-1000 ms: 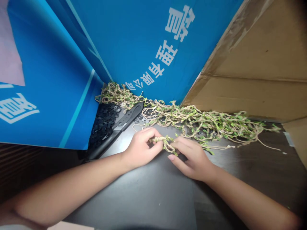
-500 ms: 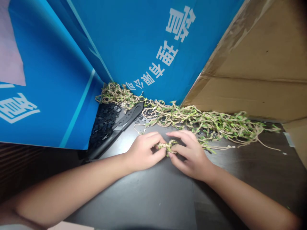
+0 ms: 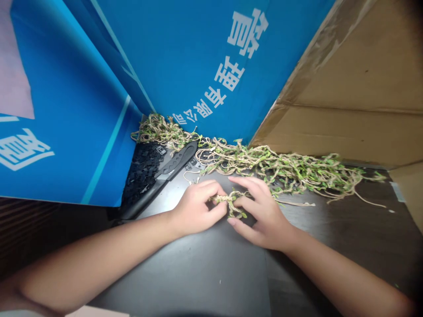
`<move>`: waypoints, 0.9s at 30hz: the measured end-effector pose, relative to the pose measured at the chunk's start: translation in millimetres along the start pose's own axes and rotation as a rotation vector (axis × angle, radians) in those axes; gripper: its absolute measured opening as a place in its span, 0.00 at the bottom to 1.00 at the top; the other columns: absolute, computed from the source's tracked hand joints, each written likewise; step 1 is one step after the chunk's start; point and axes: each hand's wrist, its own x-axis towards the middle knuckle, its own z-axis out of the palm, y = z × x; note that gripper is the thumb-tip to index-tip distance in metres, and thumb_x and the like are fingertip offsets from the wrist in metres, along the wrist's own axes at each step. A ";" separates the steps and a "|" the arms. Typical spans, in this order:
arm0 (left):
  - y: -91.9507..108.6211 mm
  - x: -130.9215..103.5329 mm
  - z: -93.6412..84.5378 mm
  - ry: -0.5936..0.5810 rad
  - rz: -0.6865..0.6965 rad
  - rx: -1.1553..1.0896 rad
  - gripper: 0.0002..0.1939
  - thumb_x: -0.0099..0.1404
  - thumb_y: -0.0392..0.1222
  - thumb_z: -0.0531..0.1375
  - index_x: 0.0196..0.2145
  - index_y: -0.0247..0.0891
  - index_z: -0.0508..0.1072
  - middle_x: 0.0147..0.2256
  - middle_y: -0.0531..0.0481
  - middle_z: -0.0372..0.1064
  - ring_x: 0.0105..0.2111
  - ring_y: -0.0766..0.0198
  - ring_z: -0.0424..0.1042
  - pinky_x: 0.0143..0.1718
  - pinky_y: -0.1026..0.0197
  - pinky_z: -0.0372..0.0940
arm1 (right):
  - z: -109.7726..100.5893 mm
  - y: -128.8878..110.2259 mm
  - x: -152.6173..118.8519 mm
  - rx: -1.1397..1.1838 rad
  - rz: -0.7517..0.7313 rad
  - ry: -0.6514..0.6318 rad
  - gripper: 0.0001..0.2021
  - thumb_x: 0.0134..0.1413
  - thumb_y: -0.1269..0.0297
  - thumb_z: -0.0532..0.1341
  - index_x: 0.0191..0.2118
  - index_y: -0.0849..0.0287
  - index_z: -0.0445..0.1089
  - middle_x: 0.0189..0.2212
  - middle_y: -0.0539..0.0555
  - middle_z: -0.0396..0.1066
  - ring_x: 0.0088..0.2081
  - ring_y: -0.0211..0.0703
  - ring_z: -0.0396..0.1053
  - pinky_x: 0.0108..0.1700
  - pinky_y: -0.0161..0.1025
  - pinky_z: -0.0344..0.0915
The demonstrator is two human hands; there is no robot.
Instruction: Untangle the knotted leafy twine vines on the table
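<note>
My left hand [image 3: 198,207] is closed, thumb and forefinger pinching a knotted, braided piece of leafy twine [image 3: 231,204], beige cord with small green leaves. A short leafy end of it hangs down between the hands. Close on the right, my right hand [image 3: 261,209] has its thumb and fingers spread around the twine. One fingertip is at the cord, and the rest of the strand runs behind these fingers. Beyond both hands lies a tangled pile of the same leafy twine [image 3: 291,169], with loose cord ends trailing to the right.
A black-handled tool [image 3: 175,165] lies slanting on the grey table [image 3: 198,268], beside many small black pieces [image 3: 142,163]. A smaller twine bundle [image 3: 161,130] sits behind it. Blue panels with white characters [image 3: 205,53] and a cardboard wall [image 3: 357,105] enclose the back.
My right thumb has moved away from the twine and its fingers have spread wider. The leafy end now hangs lower between the hands. My left hand keeps its pinch.
</note>
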 end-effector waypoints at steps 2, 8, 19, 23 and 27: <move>0.7 -0.3 -0.1 -0.023 0.016 -0.003 0.03 0.62 0.32 0.59 0.32 0.36 0.73 0.27 0.53 0.68 0.28 0.69 0.66 0.31 0.65 0.59 | 0.7 1.3 0.0 -0.019 0.000 0.025 0.10 0.59 0.60 0.67 0.43 0.56 0.70 0.66 0.63 0.59 0.64 0.62 0.58 0.62 0.64 0.60; -0.2 -1.8 1.6 -0.032 0.033 -0.005 0.02 0.62 0.32 0.60 0.32 0.36 0.73 0.27 0.54 0.67 0.28 0.69 0.66 0.31 0.65 0.59 | 7.2 4.7 -1.2 -0.046 -0.028 0.079 0.05 0.60 0.70 0.64 0.41 0.55 0.70 0.62 0.61 0.64 0.62 0.58 0.62 0.61 0.62 0.62; -1.7 1.3 1.3 0.053 -0.070 0.011 0.04 0.61 0.31 0.60 0.29 0.35 0.71 0.26 0.55 0.65 0.27 0.70 0.64 0.31 0.66 0.57 | 1.5 -1.7 -0.2 0.029 -0.088 0.013 0.08 0.52 0.74 0.63 0.38 0.58 0.68 0.65 0.61 0.60 0.63 0.59 0.60 0.63 0.61 0.62; -1.5 2.1 0.4 0.080 -0.085 -0.005 0.03 0.61 0.31 0.61 0.29 0.35 0.71 0.26 0.56 0.64 0.27 0.71 0.63 0.31 0.66 0.57 | -0.3 -3.0 -0.9 0.049 -0.095 -0.024 0.06 0.50 0.73 0.62 0.35 0.58 0.66 0.66 0.60 0.59 0.64 0.62 0.58 0.63 0.63 0.60; -0.4 2.4 -1.2 0.113 -0.077 -0.008 0.04 0.61 0.30 0.61 0.29 0.35 0.71 0.26 0.55 0.65 0.27 0.71 0.63 0.32 0.66 0.58 | -1.3 -4.1 -1.2 0.053 -0.084 -0.036 0.06 0.50 0.73 0.62 0.33 0.59 0.65 0.67 0.60 0.58 0.65 0.64 0.57 0.63 0.63 0.58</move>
